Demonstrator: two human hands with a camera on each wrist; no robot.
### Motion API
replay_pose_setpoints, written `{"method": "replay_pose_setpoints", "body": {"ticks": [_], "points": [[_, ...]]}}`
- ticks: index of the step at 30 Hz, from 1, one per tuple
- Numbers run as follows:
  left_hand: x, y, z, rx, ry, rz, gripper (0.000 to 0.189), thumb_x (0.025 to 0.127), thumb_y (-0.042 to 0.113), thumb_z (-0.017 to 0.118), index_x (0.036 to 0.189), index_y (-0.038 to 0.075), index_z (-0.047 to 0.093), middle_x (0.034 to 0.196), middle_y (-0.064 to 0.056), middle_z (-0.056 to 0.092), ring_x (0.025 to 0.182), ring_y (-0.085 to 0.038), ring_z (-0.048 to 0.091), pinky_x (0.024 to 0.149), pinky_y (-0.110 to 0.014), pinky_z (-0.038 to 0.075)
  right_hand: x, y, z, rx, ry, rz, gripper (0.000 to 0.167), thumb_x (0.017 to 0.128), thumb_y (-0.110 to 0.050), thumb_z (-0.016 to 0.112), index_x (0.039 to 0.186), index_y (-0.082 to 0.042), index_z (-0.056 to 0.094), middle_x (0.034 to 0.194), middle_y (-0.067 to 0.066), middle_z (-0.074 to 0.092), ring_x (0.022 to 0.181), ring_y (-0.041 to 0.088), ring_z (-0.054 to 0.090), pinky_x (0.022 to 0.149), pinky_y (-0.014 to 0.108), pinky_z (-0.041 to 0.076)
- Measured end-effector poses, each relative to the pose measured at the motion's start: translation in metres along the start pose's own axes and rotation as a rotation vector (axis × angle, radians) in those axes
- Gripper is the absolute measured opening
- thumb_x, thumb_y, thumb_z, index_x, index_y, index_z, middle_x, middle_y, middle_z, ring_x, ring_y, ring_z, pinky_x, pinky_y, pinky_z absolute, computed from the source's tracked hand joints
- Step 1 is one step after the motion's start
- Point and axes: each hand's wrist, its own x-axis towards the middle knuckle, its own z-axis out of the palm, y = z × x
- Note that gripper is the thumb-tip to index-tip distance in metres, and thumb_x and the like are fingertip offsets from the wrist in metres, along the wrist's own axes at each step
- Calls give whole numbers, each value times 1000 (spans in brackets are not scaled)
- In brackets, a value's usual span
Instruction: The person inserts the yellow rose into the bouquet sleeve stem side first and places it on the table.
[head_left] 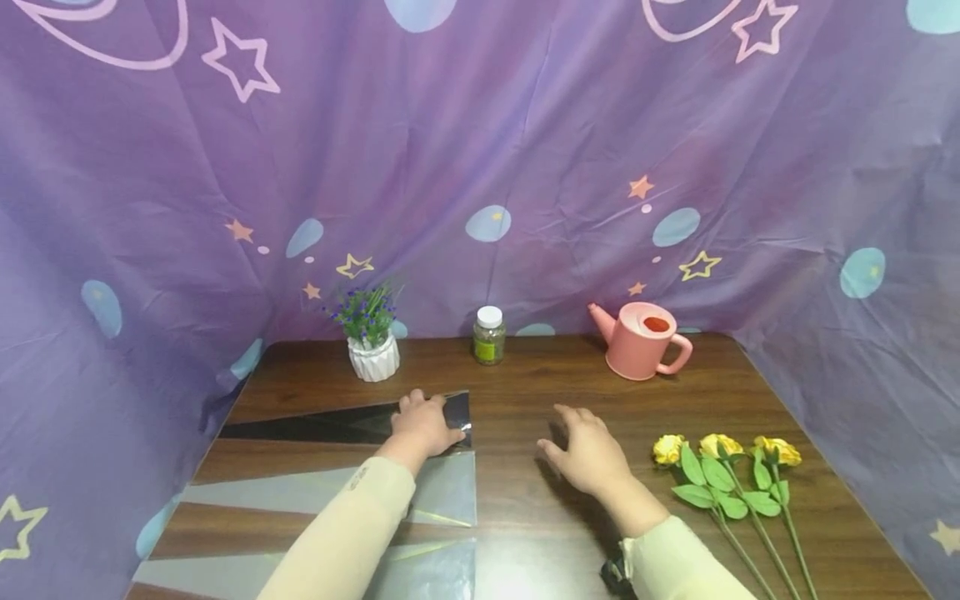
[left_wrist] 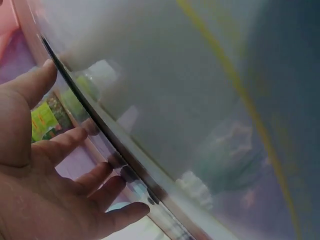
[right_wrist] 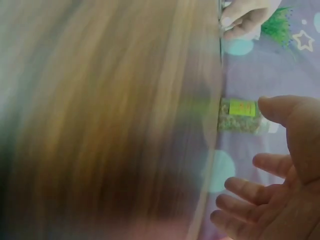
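Observation:
My left hand (head_left: 423, 427) is at the wide end of a black tapered flower sleeve (head_left: 322, 425), its fingers spread over the film. In the left wrist view the fingertips (left_wrist: 125, 212) meet the thin edge of glossy film, and nothing is gripped. Two clear tapered sleeves (head_left: 446, 487) lie nearer me, partly hidden by my left forearm. Over the bare wood at the middle right, my right hand (head_left: 588, 454) has loosely extended fingers and holds nothing. Several yellow roses (head_left: 720, 446) with green leaves and long stems lie to its right.
Along the back of the wooden table (head_left: 540, 379) stand a white pot of purple flowers (head_left: 373, 358), a small white-capped jar (head_left: 489, 337) and a pink watering can (head_left: 637, 346). A purple patterned cloth (head_left: 420, 167) hangs behind and at both sides.

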Motion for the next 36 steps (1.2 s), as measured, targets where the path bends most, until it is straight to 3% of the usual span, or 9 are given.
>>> {"method": "replay_pose_setpoints", "body": {"ticks": [11,18,27,36], "points": [[4,0,4,6,11,-15,80,84,57,84,147,13,62,138,-24,51,127,-42,46,102,-60,46,21,-15,25,226,-41,-25,48,96,-29,77,129,4,68,121,18,74,119,41,66,105,56,50],[5,-1,0,5,9,-34,79,83,55,86,146,13,62,135,-22,51,124,-41,47,98,-58,49,46,-34,46,406,-120,-18,35,95,-23,77,117,5,73,106,15,76,100,33,72,94,51,56],[5,-2,0,-12,18,-21,77,83,52,87,144,12,63,131,-22,52,123,-42,48,96,-58,50,65,-55,61,270,-186,-72,38,90,-29,81,119,-5,78,110,12,74,106,31,68,93,49,54],[4,2,0,-29,16,-9,72,85,48,87,142,11,64,129,-22,53,119,-40,48,94,-57,51,66,-74,63,245,-202,29,31,91,-33,80,116,-15,82,120,10,75,113,37,67,91,57,47]]}}
